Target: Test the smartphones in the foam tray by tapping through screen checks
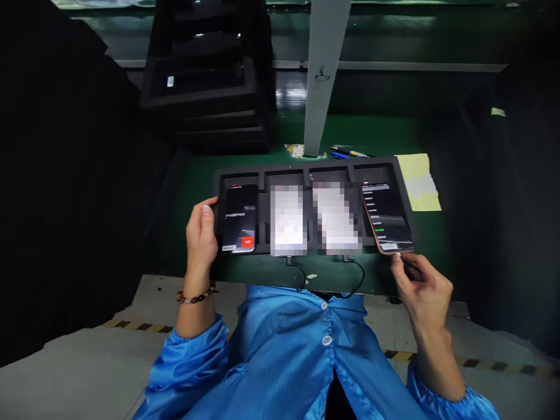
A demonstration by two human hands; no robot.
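Observation:
A black tray (262,213) with pockets lies before me, holding several phones. My left hand (202,230) is at the tray's left edge, its fingers curled and the index fingertip against the rim; the other fingers are partly hidden. Closest to it is a phone (240,219) with a dark screen and a red button. At the right end my right hand (422,286) pinches the plug of a black charging cable (411,269) at the bottom end of an orange-edged phone (387,219) showing a list. Whether the plug is fully seated cannot be made out. Two middle phones, a left one (289,219) and a right one (336,216), have blurred-out bright screens.
Black cables, one on the left (300,269) and one on the right (362,274), run from the middle phones over the table's front edge. Stacked black trays (210,111) stand back left. A grey post (326,76) rises behind, near pens (350,153) and yellow paper (420,181).

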